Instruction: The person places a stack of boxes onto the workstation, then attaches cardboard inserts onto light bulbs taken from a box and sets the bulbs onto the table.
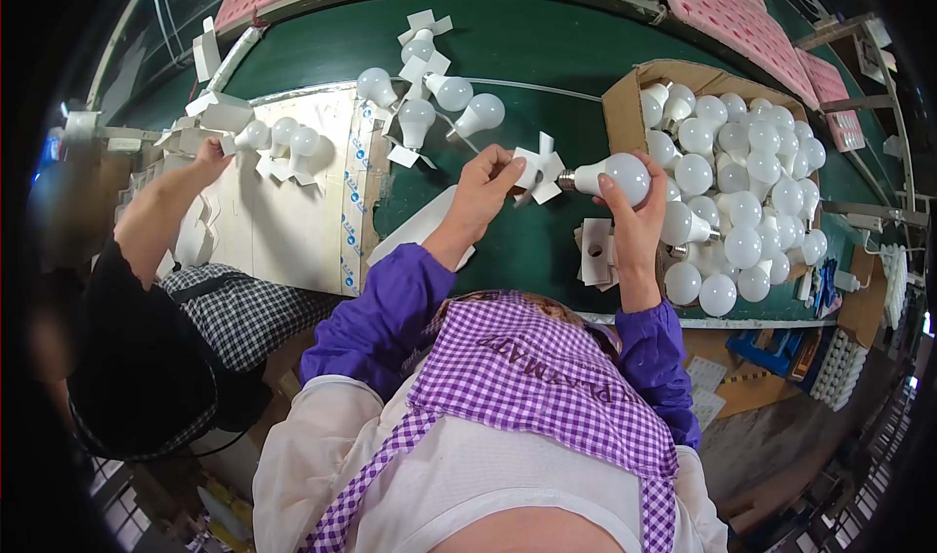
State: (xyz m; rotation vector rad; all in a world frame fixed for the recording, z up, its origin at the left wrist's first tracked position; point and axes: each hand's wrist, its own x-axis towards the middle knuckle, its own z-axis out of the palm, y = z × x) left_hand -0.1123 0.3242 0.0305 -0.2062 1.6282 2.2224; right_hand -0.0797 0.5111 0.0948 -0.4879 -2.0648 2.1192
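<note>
Between the fingers of my right hand [634, 206] is a white light bulb [625, 179], lying sideways with its metal screw base pointing left. My left hand [488, 187] pinches a folded white cardboard insert [539, 169] with flaps sticking out. The bulb's base is close to the insert; I cannot tell whether they touch. Below my right hand lies a small stack of white card pieces with round holes [596, 250]. Further up and left, several bulbs [450, 94] with white card inserts lie on the green table.
A cardboard box [625, 104] full of bulbs stands at the right. On the left, a co-worker's hand [209, 159] touches card inserts beside several bulbs [283, 135] on a pale board [293, 216]. Pink trays with holes [722, 21] line the far edge.
</note>
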